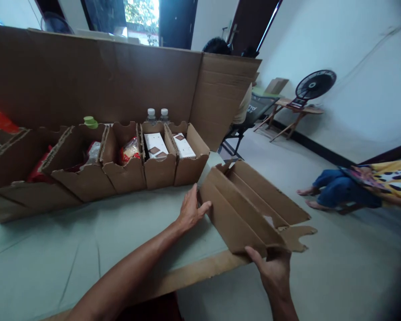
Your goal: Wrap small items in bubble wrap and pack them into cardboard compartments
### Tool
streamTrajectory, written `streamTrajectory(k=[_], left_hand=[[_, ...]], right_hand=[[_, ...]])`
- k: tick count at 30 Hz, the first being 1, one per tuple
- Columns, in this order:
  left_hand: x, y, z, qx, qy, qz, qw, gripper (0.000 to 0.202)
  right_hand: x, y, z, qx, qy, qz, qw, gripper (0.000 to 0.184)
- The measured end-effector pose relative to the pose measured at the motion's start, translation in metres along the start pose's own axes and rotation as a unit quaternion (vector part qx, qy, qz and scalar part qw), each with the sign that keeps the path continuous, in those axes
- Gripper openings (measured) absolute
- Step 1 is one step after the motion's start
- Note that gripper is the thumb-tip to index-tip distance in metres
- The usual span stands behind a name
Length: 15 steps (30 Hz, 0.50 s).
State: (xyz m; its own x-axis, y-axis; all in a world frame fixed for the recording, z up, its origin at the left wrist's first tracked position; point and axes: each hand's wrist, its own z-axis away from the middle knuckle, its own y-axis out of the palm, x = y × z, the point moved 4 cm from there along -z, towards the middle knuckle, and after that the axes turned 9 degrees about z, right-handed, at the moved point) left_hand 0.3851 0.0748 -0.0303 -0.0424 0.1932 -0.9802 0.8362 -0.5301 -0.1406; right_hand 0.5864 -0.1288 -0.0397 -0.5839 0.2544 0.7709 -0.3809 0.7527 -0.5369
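An open-topped cardboard box (239,214) tilts at the right end of the table, with its cut-out end flap sticking out at the near right. My left hand (191,209) is at the box's far left end, thumb against its side and fingers partly hidden behind the edge. Gripping the near end is my right hand (274,269), its thumb on the side wall and its fingers hidden under the box. A small pale patch shows inside the box; I cannot make out what it is.
Several cardboard bins stand in a row, holding white cartons (155,145) and a red packet (131,150). Behind them are bottles (164,115) and a tall cardboard panel (120,80). A seated person (347,187) is at right, near a fan (316,84). The table edge (200,269) runs in front.
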Motion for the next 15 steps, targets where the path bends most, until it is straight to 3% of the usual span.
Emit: streamTrajectory(k=[4,7,9,15], left_hand=[[-0.002,-0.005,0.042,0.045,0.008,-0.124,0.991,0.067],[0.002,-0.012,0.086,0.115,0.018,-0.299,0.947,0.062],[0.007,-0.018,0.108,0.14,0.031,-0.361,0.921,0.061],[0.013,-0.027,0.122,0.166,0.061,-0.385,0.906,0.065]], right_hand=[[0.032,0.035,-0.044,-0.009,0.003,-0.035,0.999,0.103],[0.041,0.069,-0.09,0.014,-0.007,-0.077,0.997,0.12],[0.043,0.088,-0.115,0.012,-0.014,-0.089,0.996,0.128],[0.061,0.134,-0.146,0.003,-0.055,-0.063,0.996,0.127]])
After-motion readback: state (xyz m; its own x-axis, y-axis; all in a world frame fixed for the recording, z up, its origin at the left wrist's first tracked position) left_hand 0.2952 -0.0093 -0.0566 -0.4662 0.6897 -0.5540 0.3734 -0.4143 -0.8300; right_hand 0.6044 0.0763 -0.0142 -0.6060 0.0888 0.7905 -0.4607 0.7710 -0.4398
